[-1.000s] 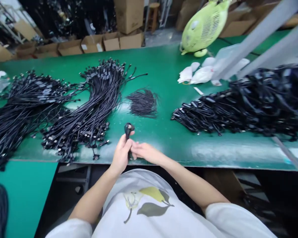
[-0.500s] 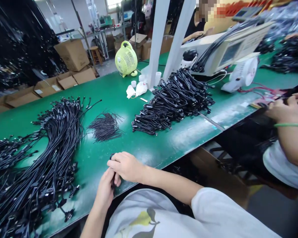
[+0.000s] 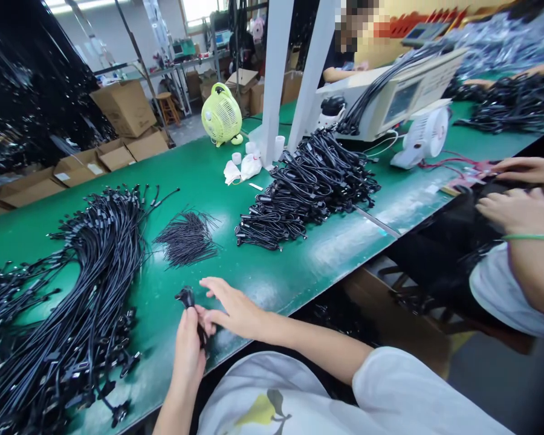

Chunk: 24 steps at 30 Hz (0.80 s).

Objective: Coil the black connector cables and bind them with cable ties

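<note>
A coiled black cable (image 3: 187,297) is in my left hand (image 3: 189,347), its connector end sticking up above the closed fingers. My right hand (image 3: 233,309) is just to the right of it, fingers stretched and apart, with the thumb side close to the left fingertips. Beyond my hands lies a small heap of thin black ties (image 3: 190,238). Long loose black cables (image 3: 102,272) spread over the left part of the green table (image 3: 236,275). Bundled black cables (image 3: 308,187) are piled to the right of the ties.
Behind the bundles stand white posts (image 3: 274,84), a yellow-green fan (image 3: 221,118), a beige instrument (image 3: 396,96) and a small white fan (image 3: 421,138). On the right, a co-worker's hands (image 3: 521,208) are near red wires. Cardboard boxes (image 3: 124,109) stand past the far edge.
My right hand has come off the cable and opened, moving slightly right. The cable's connector end now shows above my left hand. The whole view has shifted a little.
</note>
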{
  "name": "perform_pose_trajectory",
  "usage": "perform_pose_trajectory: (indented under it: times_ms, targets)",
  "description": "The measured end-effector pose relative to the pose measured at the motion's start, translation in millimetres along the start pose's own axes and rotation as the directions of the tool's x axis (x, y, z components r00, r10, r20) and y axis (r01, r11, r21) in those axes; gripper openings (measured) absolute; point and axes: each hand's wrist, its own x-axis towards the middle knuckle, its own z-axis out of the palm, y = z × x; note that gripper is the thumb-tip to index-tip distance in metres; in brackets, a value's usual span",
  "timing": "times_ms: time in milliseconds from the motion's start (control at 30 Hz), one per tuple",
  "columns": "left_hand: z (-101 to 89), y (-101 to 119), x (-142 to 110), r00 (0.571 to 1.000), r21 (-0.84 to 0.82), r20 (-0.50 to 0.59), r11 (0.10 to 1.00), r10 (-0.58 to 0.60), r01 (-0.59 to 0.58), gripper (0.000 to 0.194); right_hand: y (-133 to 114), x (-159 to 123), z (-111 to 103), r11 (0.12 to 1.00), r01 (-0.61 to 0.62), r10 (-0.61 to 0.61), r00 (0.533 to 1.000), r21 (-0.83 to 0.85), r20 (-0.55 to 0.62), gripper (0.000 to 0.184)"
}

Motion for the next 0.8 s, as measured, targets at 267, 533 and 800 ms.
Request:
perform_pose_trajectory:
  times_ms: [267,533,800]
  targets:
    - [10.5,-9,17,0.969,0.174,0.247,0.985,-0.029,-0.015,0.075,21,-6,-6,0.882,-0.057,0.038,0.998,-0.468,-0.051,0.052]
    - [26.4,-22,33,0.901,0.337,0.415,0.941,-0.128,-0.022,0.073,78,21,-137,0.388,-0.335,-0.072,0.918,-0.859,-0.390,0.047]
    - [140.4,-41,97,0.938,0.514,0.330,0.814,0.105,-0.272,0.078,73,4,-150,0.459,-0.269,-0.212,0.893,-0.847,-0.398,0.042]
